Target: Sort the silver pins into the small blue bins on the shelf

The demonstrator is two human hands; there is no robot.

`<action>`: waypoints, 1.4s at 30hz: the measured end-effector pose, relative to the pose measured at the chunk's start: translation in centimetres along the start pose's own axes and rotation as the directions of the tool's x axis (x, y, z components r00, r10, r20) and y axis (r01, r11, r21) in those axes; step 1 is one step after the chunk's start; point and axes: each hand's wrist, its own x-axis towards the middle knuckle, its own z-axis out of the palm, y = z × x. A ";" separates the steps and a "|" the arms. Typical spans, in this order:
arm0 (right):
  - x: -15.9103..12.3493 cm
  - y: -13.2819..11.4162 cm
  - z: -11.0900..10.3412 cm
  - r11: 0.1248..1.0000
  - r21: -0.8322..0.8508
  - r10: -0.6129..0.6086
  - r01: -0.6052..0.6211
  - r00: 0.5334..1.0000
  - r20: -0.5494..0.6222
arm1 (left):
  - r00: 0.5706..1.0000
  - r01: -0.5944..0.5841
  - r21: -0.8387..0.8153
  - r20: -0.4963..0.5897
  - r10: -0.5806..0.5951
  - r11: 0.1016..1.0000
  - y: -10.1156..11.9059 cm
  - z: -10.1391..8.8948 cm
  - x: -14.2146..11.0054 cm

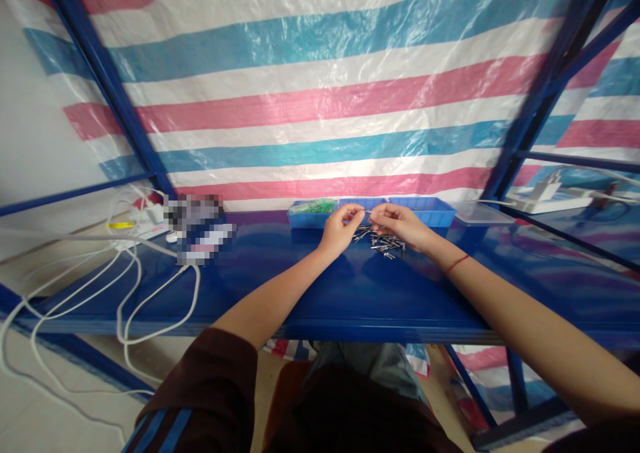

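My left hand (345,228) is closed in a pinch, thumb against fingertips. Facing it, my right hand (399,224) pinches too, and the fingertips of both hands nearly meet. A small thin light-coloured piece (367,211) bridges the gap between them, its kind too small to make out. Below the hands lies a loose pile of slim silver and dark metal pieces (387,242), like screws or rivets, on the blue tabletop (320,286). Just behind my left hand is a blue bin (306,219) with green plastic bits (320,206) in a clear bag.
Another blue bin (430,212) stands behind my right hand, with a clear plastic lid (484,212) to its right. White cables (125,306) loop over the table's left edge. A power strip (550,200) lies at far right. Blue frame posts rise on both sides.
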 end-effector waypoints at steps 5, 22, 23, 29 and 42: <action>0.0 -0.3 0.0 0.994 -0.033 -0.103 0.102 0.994 -0.040 | 0.999 0.015 0.025 0.047 -0.017 1.000 -0.6 0.0 0.0; 1.4 1.2 -6.2 0.623 -0.782 -0.544 -0.018 0.709 -0.449 | 0.897 -0.326 0.532 0.435 0.078 0.782 -0.2 -0.4 -1.1; 1.4 1.5 -7.1 0.575 -0.815 -0.540 -0.077 0.712 -0.448 | 0.872 -0.370 0.547 0.482 0.078 0.751 -0.1 -0.4 -1.2; 1.8 3.1 -8.7 0.368 -0.911 -0.539 -0.184 0.756 -0.371 | 0.839 -0.434 0.616 0.542 0.046 0.657 0.6 0.1 -1.5; 1.3 1.5 -3.1 0.523 -0.843 -0.396 0.127 0.912 -0.108 | 0.862 -0.364 0.598 0.507 0.015 0.714 -0.1 -0.1 -1.4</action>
